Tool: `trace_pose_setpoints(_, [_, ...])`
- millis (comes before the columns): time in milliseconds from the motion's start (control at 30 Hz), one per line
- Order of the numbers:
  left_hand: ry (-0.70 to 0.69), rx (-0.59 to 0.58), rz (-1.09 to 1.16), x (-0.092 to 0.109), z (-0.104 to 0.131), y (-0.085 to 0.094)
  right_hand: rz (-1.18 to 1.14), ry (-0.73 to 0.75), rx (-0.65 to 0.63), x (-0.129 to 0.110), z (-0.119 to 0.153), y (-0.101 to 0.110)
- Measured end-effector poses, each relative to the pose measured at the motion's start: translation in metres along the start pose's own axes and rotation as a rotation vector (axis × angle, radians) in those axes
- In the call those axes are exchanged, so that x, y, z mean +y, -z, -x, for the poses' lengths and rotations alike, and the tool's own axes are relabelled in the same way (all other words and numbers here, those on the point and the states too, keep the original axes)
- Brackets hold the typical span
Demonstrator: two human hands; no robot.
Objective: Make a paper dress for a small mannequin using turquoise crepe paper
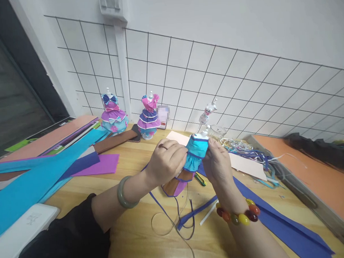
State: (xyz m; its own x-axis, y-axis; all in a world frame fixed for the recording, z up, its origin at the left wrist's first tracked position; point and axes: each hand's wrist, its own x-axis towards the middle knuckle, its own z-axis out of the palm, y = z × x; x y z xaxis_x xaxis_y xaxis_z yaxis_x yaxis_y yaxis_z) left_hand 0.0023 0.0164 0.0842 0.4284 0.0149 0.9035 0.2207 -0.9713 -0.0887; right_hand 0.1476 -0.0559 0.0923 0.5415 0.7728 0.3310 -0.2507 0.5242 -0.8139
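Observation:
A small mannequin in a layered dress (196, 147), turquoise on top with dark blue trim and brown and purple tiers below, is tilted between my hands. My left hand (167, 161) has its fingers bent together at the dress's left side; whatever they pinch is hidden. On the other side, my right hand (218, 161) grips the mannequin near its shoulder, thumb and fingers closed round it. Narrow dark blue strips (164, 210) hang and curl on the wooden table under the dress. A green cutter (201, 179) lies just behind them.
Two dressed mannequins (113, 118) (149, 120) and a bare patterned one (208, 112) stand by the wall grid. Coloured paper strips (56, 164) cover the left side, near a white box (28, 230). Blue paper (284, 215) and tangled scraps (244, 148) lie right.

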Motion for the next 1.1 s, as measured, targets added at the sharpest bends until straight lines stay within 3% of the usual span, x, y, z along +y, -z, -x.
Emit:
trace_pose_setpoints(300, [-0.05,0.005,-0.034,-0.002,0.004,-0.002,-0.01,-0.007,0.028,0.0,0.001,-0.002])
trace_pose_setpoints(567, [-0.019,-0.139,-0.007,-0.001,-0.002,0.004,0.007,0.005,0.025,0.0,0.001,-0.002])
trace_pose_setpoints(667, [0.094,-0.146,0.134,-0.001,-0.004,0.006,0.018,0.01,0.04,0.0,0.001,-0.002])
trace_pose_setpoints(867, [0.424,-0.014,0.459,0.003,-0.012,0.014,0.095,0.023,0.038,0.003,0.006,-0.003])
trace_pose_setpoints(1100, [0.589,-0.021,0.622,0.005,-0.013,0.014,0.141,0.035,0.027,0.004,0.013,-0.006])
